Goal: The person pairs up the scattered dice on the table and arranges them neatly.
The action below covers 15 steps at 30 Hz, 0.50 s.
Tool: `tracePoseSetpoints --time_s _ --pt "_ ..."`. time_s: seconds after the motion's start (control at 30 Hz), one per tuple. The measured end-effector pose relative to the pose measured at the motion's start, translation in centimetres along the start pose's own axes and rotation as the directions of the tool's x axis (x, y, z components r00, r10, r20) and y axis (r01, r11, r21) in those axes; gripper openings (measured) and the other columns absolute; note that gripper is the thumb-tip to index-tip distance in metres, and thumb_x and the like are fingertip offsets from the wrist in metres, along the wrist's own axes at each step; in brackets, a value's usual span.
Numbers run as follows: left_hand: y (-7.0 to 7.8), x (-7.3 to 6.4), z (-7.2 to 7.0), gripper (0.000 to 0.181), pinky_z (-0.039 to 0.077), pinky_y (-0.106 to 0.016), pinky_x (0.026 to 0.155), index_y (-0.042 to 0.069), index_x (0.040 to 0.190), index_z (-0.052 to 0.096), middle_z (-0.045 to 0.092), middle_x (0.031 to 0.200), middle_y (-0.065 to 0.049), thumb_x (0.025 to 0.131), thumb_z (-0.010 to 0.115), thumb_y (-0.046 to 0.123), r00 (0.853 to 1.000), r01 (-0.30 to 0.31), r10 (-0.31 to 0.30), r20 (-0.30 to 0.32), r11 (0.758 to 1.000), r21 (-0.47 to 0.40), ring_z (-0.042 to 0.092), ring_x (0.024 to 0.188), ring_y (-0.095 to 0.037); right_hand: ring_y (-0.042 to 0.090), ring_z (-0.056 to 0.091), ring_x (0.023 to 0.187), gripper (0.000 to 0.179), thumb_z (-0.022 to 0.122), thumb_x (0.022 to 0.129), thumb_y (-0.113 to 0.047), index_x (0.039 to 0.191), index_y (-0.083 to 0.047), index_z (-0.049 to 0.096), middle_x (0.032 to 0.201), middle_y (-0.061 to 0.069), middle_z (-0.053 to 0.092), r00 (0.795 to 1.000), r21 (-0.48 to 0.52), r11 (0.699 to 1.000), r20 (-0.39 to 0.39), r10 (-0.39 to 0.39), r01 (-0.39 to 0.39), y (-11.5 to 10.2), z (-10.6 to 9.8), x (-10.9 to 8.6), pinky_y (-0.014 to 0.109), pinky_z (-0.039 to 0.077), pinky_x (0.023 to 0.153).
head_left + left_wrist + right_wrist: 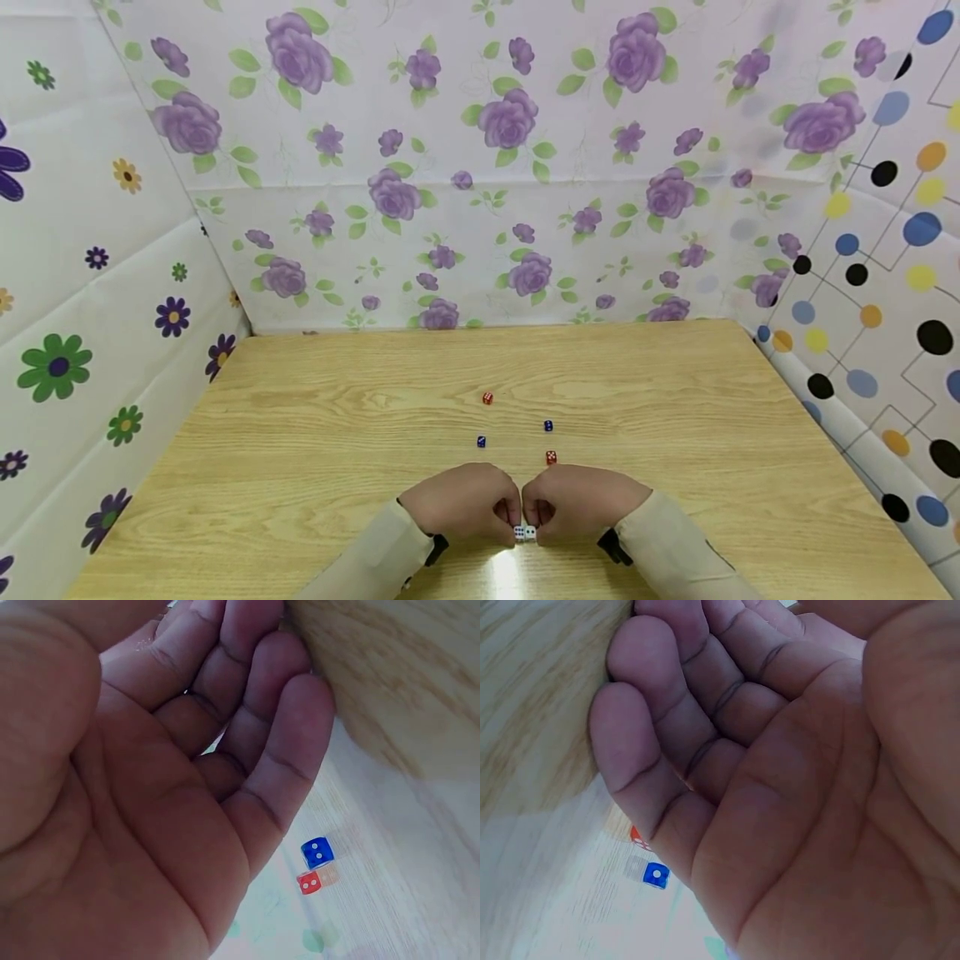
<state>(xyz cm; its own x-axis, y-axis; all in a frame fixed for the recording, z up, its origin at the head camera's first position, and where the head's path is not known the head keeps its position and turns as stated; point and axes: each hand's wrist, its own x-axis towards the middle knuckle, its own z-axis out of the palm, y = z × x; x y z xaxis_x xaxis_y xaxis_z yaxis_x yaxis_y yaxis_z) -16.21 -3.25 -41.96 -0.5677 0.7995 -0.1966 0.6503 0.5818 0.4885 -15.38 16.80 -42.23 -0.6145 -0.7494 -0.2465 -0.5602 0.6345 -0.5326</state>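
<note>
Two white dice sit side by side near the table's front edge in the head view. My left hand point(467, 500) pinches the left white die point(519, 532) between thumb and fingers. Its neighbour, the right white die point(530, 532), is pinched by my right hand point(588, 500). The hands face each other, knuckles nearly touching. In the left wrist view the palm and curled fingers point(289, 742) fill most of the picture, and the white die is hidden. The right wrist view likewise shows curled fingers point(626, 735) by the wood, with no white die visible.
Beyond the hands on the wooden table point(337, 417) lie a far red die point(487, 398), a left blue die point(482, 442), a right blue die point(548, 426) and a near red die point(551, 457). A flowered cloth point(450, 167) stands behind, with patterned cloths at both sides.
</note>
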Motion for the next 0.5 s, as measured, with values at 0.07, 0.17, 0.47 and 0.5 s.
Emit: tracePoseSetpoints --time_s 0.07,0.17,0.47,0.5 --pt "0.03 -0.06 -0.05 0.013 0.044 -0.014 0.06 0.025 0.075 0.067 0.058 0.07 0.02 0.075 0.08 0.025 1.0 0.002 -0.002 -0.002 1.0 0.002 0.052 0.063 0.005 -0.004 0.046 0.06 0.018 0.073 0.078 -0.009 0.079 -0.023 0.061 0.069 -0.017 0.054 1.0 0.001 1.0 0.001 0.004 -0.004 0.0 -0.05 -0.02 0.017 0.043 0.057" --pt "0.06 -0.15 -0.15 0.013 0.044 -0.014 0.06 0.025 0.075 0.067 0.058 0.07 0.02 0.075 0.08 0.024 1.0 0.008 -0.008 0.001 1.0 -0.004 0.052 0.063 0.005 -0.004 0.047 0.061 0.018 0.073 0.078 -0.009 0.08 -0.023 0.062 0.071 -0.018 0.055 1.0 0.004 1.0 0.004 0.009 -0.009 0.04 -0.05 -0.03 0.017 0.044 0.058" --pt "-0.65 -0.54 -0.76 0.012 0.045 -0.016 0.063 0.026 0.08 0.066 0.057 0.075 0.021 0.078 0.078 0.024 1.0 0.031 -0.031 -0.002 0.999 -0.014 0.053 0.068 0.005 -0.004 0.049 0.063 0.016 0.071 0.078 -0.01 0.082 -0.024 0.063 0.073 -0.019 0.056 0.999 0.006 1.0 -0.024 -0.022 0.022 0.23 -0.6 -0.39 0.017 0.045 0.059" --pt "-0.79 -0.63 -0.95 0.012 0.045 -0.016 0.064 0.025 0.082 0.065 0.057 0.076 0.02 0.078 0.077 0.025 1.0 0.028 -0.029 -0.012 0.999 -0.016 0.053 0.068 0.005 -0.004 0.049 0.063 0.015 0.07 0.079 -0.011 0.082 -0.023 0.063 0.073 -0.018 0.056 0.999 0.011 1.0 -0.031 -0.028 0.029 0.35 -0.85 -0.53 0.017 0.045 0.059"
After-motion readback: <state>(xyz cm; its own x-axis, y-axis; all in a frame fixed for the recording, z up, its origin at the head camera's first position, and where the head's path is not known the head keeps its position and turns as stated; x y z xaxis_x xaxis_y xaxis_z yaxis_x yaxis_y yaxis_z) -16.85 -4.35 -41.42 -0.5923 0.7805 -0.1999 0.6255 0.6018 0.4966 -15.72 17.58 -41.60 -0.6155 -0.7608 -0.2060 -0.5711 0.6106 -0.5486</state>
